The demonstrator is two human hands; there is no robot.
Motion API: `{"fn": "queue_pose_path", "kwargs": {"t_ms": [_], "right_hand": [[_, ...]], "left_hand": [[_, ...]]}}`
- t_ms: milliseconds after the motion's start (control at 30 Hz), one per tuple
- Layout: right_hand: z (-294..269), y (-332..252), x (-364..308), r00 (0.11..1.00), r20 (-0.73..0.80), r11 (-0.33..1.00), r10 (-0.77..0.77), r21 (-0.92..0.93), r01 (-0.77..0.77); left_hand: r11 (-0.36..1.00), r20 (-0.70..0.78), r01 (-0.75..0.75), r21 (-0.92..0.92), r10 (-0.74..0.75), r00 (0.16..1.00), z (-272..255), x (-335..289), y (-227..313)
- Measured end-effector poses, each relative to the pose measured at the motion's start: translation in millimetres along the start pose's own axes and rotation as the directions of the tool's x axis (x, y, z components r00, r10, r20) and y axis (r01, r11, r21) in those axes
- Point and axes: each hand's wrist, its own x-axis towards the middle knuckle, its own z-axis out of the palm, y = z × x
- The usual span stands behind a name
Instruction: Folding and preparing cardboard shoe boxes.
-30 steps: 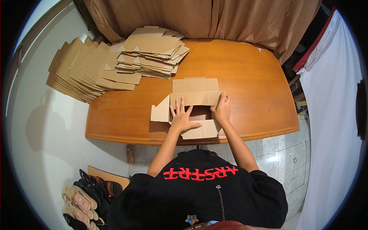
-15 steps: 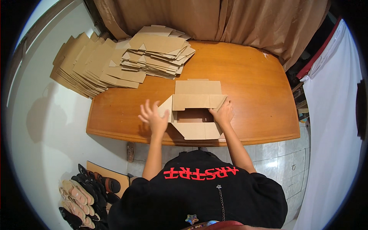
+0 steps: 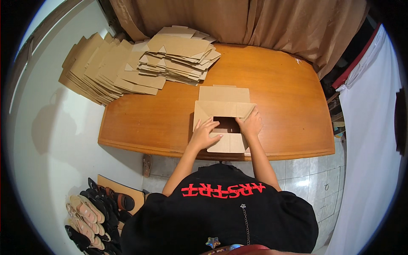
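Observation:
A brown cardboard box (image 3: 225,109) stands near the front edge of the wooden table, its top partly uncovered over a dark inside. Across the box's left side, my left hand (image 3: 205,135) lies with fingers stretched out over the inward-folded left flap, pressing rather than gripping. My right hand (image 3: 251,124) grips the right side of the box, thumb at the opening and fingers around the outer edge. One wide flap (image 3: 224,94) extends at the far side and another flap (image 3: 226,143) hangs toward me. The left hand partly hides the left flap.
On the wooden table (image 3: 280,93), flattened cardboard boxes (image 3: 178,53) lie in a pile at the back left, beside a leaning row of more flat boxes (image 3: 100,70). Brown curtains (image 3: 289,29) hang behind. Sandals (image 3: 87,212) sit on the floor at the lower left.
My left hand has moved right from beside the box onto its left side, and the left flap has folded inward. My right hand keeps its hold on the right side.

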Motion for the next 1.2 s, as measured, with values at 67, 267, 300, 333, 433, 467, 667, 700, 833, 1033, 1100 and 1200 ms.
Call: {"fn": "queue_pose_path", "kwargs": {"t_ms": [67, 267, 300, 333, 433, 467, 667, 700, 833, 1033, 1100, 1200], "right_hand": [[0.3, -1.4, -0.3, 1.0, -0.013, 1.0, 0.011, 0.015, -0.01], [-2.4, -4.8, -1.2, 0.999, -0.016, 0.999, 0.039, 0.007, -0.039], [-1.6, -3.9, -1.7, 0.999, -0.015, 0.999, 0.038, 0.006, -0.038], [-0.9, -2.2, -1.2, 0.999, -0.013, 0.999, 0.038, 0.004, -0.038], [-3.6, 3.4, 0.1, 1.0, 0.02, 1.0, 0.019, 0.012, -0.019], [-4.9, 4.9, 0.9, 0.999, 0.05, 1.0, 0.0, 0.023, -0.002], [-1.0, 14.8, 14.4, 0.981, 0.193, 0.943, 0.033, 0.32, -0.095], [2.2, 18.4, 17.8, 0.98, 0.194, 0.943, 0.034, 0.32, -0.096], [19.1, 42.1, 34.7, 0.97, 0.242, 0.822, -0.019, 0.555, -0.122], [19.0, 42.2, 29.4, 0.976, 0.212, 0.826, -0.06, 0.559, -0.071], [20.7, 35.6, 24.0, 0.987, 0.148, 0.88, -0.064, 0.475, -0.014], [12.7, 26.8, 14.8, 0.992, 0.119, 0.954, -0.043, 0.3, 0.006]], "left_hand": [[0.998, 0.022, -0.017, 0.055, 0.016, 1.0, 9.3, 1.4, -5.2], [0.977, 0.095, -0.005, 0.212, -0.016, 0.995, 10.8, 3.6, -7.3], [0.981, 0.159, -0.03, 0.194, -0.002, 0.987, 7.6, 3.9, -8.0], [0.983, 0.224, -0.055, 0.175, 0.015, 0.975, 2.5, 4.8, -6.7], [0.982, 0.362, -0.11, 0.155, 0.048, 0.931, -18.6, 1.4, -5.1], [0.982, 0.362, -0.112, 0.155, 0.049, 0.931, -24.4, -1.8, -5.6], [0.991, 0.424, 0.068, 0.112, -0.109, 0.899, -38.5, -8.0, -16.7], [0.988, 0.399, 0.144, 0.056, -0.154, 0.904, -37.7, -3.1, -21.3], [0.972, 0.144, 0.233, -0.012, -0.229, 0.963, -20.5, 14.0, -29.6], [0.891, -0.363, 0.454, -0.012, -0.427, 0.828, 12.0, 37.5, -22.6], [0.875, -0.353, 0.476, -0.087, -0.474, 0.807, 17.4, 40.0, -28.5], [0.84, -0.331, 0.528, -0.122, -0.536, 0.776, 17.4, 43.4, -20.3]]}}
